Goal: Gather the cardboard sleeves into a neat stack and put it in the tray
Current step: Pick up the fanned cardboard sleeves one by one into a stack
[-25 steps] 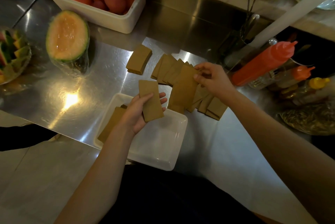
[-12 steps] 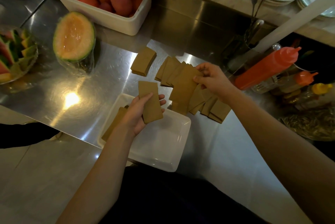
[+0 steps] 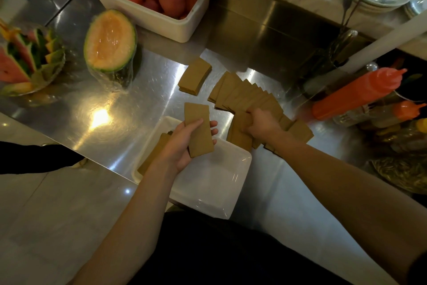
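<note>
Brown cardboard sleeves (image 3: 242, 95) fanned on bench (image 3: 138, 100); right hand (image 3: 261, 124) fingers clench several, left hand (image 3: 182, 146) fingers grasp one stack (image 3: 198, 130) over one white tray (image 3: 208, 183).

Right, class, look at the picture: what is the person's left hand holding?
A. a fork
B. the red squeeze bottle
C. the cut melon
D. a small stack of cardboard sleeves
D: the left hand grips a small stack of cardboard sleeves above the white tray, while the right hand grips the fanned sleeves on the counter.
</note>
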